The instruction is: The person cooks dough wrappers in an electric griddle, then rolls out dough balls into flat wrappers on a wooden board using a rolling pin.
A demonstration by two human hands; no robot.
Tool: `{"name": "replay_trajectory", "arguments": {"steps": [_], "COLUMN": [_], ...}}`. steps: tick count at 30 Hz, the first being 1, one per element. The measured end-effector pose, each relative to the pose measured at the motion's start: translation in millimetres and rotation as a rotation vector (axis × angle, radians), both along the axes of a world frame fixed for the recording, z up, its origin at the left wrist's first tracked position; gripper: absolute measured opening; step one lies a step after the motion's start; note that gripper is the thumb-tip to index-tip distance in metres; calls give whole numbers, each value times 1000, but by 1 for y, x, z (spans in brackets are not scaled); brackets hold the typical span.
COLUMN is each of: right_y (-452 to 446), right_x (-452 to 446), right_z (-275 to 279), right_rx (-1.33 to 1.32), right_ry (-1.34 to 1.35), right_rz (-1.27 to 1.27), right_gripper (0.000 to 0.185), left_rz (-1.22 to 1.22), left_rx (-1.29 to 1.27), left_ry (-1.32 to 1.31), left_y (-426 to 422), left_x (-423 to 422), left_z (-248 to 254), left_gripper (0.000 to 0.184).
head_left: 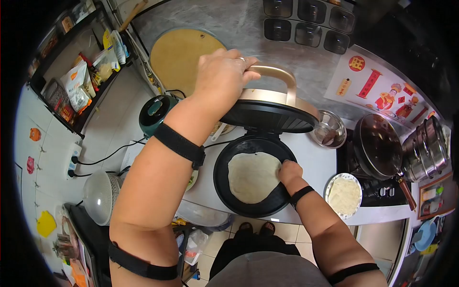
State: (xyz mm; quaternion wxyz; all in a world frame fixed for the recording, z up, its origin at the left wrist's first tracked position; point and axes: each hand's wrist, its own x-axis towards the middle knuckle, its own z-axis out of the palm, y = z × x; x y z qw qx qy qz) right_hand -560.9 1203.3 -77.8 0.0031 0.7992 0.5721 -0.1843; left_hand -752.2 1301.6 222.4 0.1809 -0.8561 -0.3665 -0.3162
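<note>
Pale dough [253, 178] may tear if the right hand [290, 172], grip unclear, tugs its right edge. The left hand [224, 71] grasps the lid handle [288, 82].

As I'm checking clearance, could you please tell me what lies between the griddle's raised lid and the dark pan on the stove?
In the head view, a metal bowl with something dark inside lies between the raised lid and the dark pan.
</note>
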Motion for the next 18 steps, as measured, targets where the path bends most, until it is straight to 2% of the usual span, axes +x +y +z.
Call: {"name": "replay_trajectory", "arguments": {"steps": [5,7,8,10,11,13,15,18], "right_y": [5,1,1,-2,-10,-24,-39,-59], "right_x": [1,-3,-5,-19,-27,-45,-60,-81], "right_z": [-6,25,45,98,118,147,145,103], "right_rx": [61,410,409,539,539,777,865,733], "right_ry": [-4,105,103,334,332,371,319,234], "right_rz": [-48,99,102,194,194,336,527,727], "right_gripper": [24,16,16,13,13,12,10,14], "left_rz": [-7,-28,-26,-50,-51,-65,-72,-54], "left_rx": [-4,9,9,8,8,2,4,-39], "left_ry": [-20,-30,-33,-46,-48,-67,-76,-72], "left_y": [1,2,2,5,5,6,8,8], "left_x": [0,0,0,0,0,0,1,3], "left_z": [-1,-2,-2,-2,-2,-2,-2,-1], "left_gripper": [35,34,34,33,33,33,33,33]}}
